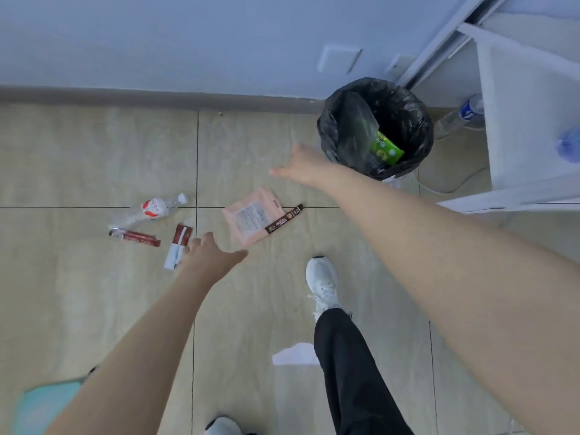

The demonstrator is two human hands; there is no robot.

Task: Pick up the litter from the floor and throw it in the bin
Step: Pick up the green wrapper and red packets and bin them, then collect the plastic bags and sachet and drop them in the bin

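Currently, risks noted, largest item first.

Floor (94, 158): tiled, five litter items lie on it; none lifted yet.

Bin (326, 127): black liner, against the wall, at upper right. A green packet (386, 151) already lies inside. Liner sags inward at one side; a light wrapper could catch on the fold and slide out.

Right hand (303, 166): empty, fingers spread wide, hanging beside the bin rim. Risk: the arm could brush the liner and tip the bin.

Left hand (208, 255): empty, fingers open, partly covering the white sachet (172, 259). Whether it touches, I cannot tell.

Pouch (251, 216): pink, flat on the tile. Likely hard to pinch; fingers may only slide it.

Bottle (150, 210): clear, on its side, well left of the bin. Round body; a nudge would probably roll it away.

Brown stick (285, 218): lies over the pouch's edge. Lifting the pouch first would probably shed it.

Red stick (135, 237): thin, just beside the bottle. Easy to overlook or drop from a crowded grasp.

Shoe (323, 282): near the pouch; a step forward might tread on the litter.
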